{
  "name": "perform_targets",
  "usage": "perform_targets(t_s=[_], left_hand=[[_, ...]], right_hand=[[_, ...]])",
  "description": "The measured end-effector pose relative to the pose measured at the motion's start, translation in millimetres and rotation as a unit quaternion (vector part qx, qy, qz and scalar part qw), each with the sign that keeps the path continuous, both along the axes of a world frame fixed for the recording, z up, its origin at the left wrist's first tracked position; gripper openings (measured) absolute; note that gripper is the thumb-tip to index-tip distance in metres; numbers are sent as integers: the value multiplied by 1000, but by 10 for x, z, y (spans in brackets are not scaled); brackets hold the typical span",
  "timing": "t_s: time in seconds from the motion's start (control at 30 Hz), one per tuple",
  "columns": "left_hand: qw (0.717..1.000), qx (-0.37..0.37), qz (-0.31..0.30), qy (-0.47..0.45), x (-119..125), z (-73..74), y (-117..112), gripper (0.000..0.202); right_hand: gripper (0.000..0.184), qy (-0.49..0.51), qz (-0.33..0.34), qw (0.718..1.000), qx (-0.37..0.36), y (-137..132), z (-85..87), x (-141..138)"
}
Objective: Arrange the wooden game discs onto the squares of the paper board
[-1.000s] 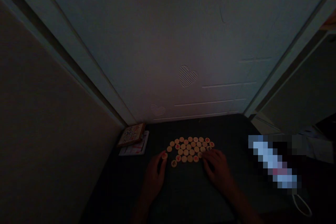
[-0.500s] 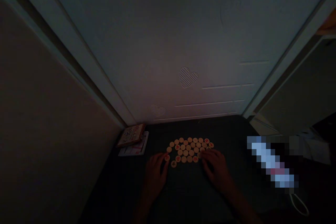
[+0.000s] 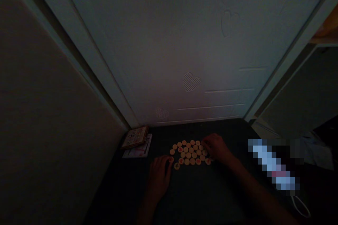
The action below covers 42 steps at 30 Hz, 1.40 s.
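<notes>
A head-worn camera looks forward and down from well above the table [image 3: 195,190], past its far edge [image 3: 195,124] to a pale panel [image 3: 158,49].

I get dim feed. White panel [image 3: 148,52] beyond left hand [image 3: 160,174] and right hand [image 3: 217,147] palest low down, greyer higher; light's source I can't tell. Tabletop [image 3: 203,197] under hands near black. Discs [image 3: 192,155] between hands catch some light, markings [image 3: 198,161] too soft for me to read. Right of right hand, bright pixelated patch [image 3: 273,168]. Left of left hand, murky wall [image 3: 52,112], edges slanting, wide-angle stretch.
</notes>
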<state>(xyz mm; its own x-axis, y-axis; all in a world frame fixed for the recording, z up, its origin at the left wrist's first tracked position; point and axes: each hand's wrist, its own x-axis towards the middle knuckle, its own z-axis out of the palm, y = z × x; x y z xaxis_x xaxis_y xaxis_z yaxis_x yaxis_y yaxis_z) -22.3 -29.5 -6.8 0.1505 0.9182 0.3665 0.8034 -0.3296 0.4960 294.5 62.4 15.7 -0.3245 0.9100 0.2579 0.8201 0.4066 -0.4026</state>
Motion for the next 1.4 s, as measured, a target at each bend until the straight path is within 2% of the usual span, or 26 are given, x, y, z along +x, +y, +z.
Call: perform_targets(t_s=[0.23,0.6,0.77,0.93,1.03,1.13,1.27,1.4], left_hand=[[1000,1,3,5,-10,-11,-4,21],[1000,2,-1,13,-13,-3,-8,23],[1000,5,-7,10,-23,-23,5,23],[1000,13,-13,-4,-29,-36,14,20],[1000,13,-10,-11,-23,-19,6,19],[1000,12,-5,-16,-18,-9,1,18],[1000,15,-1,-12,-22,-26,15,18],[1000,20,-4,-9,-22,-21,21,18]], right_hand=[[18,-35,17,999,-18,123,-32,-15],[15,-38,10,998,-53,224,42,-64],[17,10,3,997,-71,266,30,-89],[31,124,-13,988,-90,238,66,-37],[36,215,-16,969,-122,166,94,122],[41,304,-38,940,-150,84,52,352],[45,412,-94,891,-169,-9,-143,597],[43,504,-123,835,-181,-82,-348,676]])
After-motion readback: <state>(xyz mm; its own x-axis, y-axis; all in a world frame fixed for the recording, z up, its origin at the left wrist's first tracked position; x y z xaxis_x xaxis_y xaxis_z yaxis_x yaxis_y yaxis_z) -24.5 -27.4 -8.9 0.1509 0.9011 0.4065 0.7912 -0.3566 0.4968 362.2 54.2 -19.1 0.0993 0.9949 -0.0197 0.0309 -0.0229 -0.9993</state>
